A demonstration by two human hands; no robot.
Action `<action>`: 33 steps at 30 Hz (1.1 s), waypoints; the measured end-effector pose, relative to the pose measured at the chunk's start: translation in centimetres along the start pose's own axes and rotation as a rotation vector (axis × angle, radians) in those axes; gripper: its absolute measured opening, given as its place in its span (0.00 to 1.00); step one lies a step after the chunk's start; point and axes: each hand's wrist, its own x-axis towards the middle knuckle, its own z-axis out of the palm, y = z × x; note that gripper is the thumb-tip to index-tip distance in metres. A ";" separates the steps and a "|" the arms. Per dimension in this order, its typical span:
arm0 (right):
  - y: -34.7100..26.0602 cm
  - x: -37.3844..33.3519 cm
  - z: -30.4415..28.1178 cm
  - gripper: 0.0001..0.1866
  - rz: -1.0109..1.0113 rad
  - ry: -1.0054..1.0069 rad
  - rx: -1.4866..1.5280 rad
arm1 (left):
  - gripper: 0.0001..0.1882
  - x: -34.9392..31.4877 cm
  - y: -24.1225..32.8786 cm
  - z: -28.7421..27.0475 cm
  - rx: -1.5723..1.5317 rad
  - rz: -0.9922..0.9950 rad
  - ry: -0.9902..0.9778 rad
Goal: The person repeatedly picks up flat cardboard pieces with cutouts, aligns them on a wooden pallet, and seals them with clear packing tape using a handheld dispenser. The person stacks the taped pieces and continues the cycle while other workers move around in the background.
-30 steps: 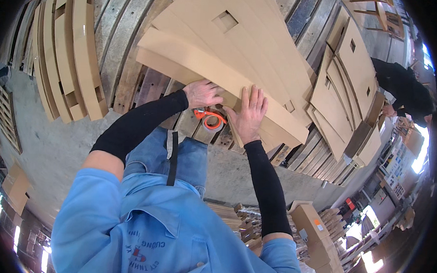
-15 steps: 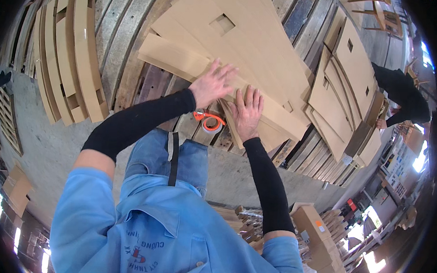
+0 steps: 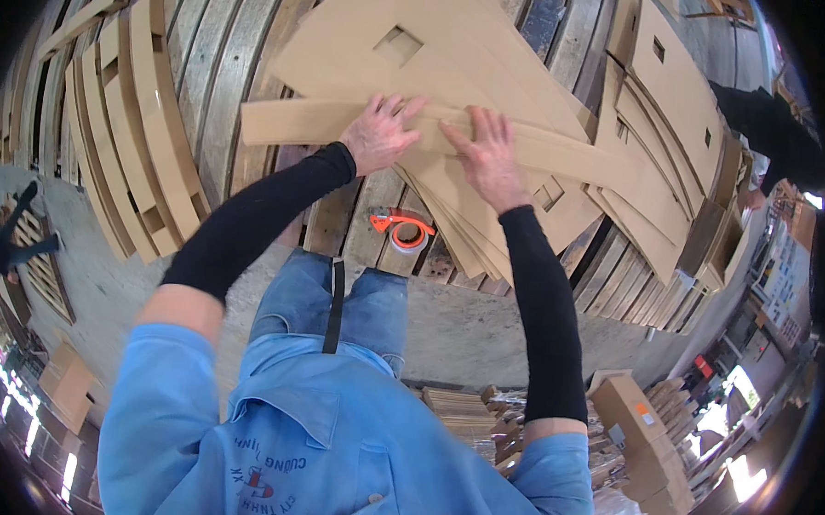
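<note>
A long, narrow folded cardboard strip (image 3: pixel 289 123) lies nearly crosswise over a stack of flat cardboard sheets (image 3: pixel 423 19). My left hand (image 3: pixel 381 135) rests on the strip left of its middle, fingers spread and open. Farther right, my right hand (image 3: pixel 492 160) also presses on the strip, with its fingers stretched out and the thumb apart. Neither is wrapped round anything. Just below the hands, an orange tape dispenser (image 3: pixel 404 230) with a roll of tape sits on the wooden slats. The top sheet has a square cut-out, and several sheet edges fan out under my right wrist.
Several folded cardboard pieces (image 3: pixel 152 108) stand in a row at the left on the slatted wooden platform (image 3: pixel 228 65). More cut sheets (image 3: pixel 667 112) are piled at the right, beside a person in dark clothing (image 3: pixel 777 135). Cardboard boxes (image 3: pixel 640 433) stand at lower right.
The cardboard strip has turned from a steep slant to nearly level. My right hand has moved up and right, while my left has shifted slightly left. The view has shifted too.
</note>
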 end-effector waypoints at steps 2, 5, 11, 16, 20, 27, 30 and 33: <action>0.2 -0.3 2.2 0.36 0.049 -0.008 0.022 | 0.08 -0.3 -0.4 2.7 -0.021 0.006 0.013; 0.0 -1.4 3.7 0.33 0.036 0.029 -0.032 | 0.12 -1.1 0.1 3.1 -0.017 0.004 0.005; -0.1 -1.6 3.6 0.33 0.088 0.111 -0.020 | 0.17 2.0 0.5 2.8 -0.110 -0.005 -0.191; -7.9 -5.6 4.4 0.28 0.172 0.228 0.399 | 0.17 1.2 -0.1 3.7 -0.105 0.021 -0.095; -13.1 -12.0 9.6 0.26 0.274 -0.002 0.452 | 0.17 0.8 -0.1 3.3 -0.104 0.003 -0.052; -11.5 -13.0 16.2 0.17 0.513 -0.396 0.322 | 0.17 1.6 0.2 2.8 -0.162 -0.046 -0.142; -11.9 -13.7 16.0 0.15 0.636 -0.358 0.559 | 0.18 2.0 0.3 2.7 -0.154 -0.132 -0.142; -13.2 -15.7 13.4 0.15 1.039 -0.361 0.933 | 0.18 2.8 1.5 2.2 -0.142 -0.325 -0.176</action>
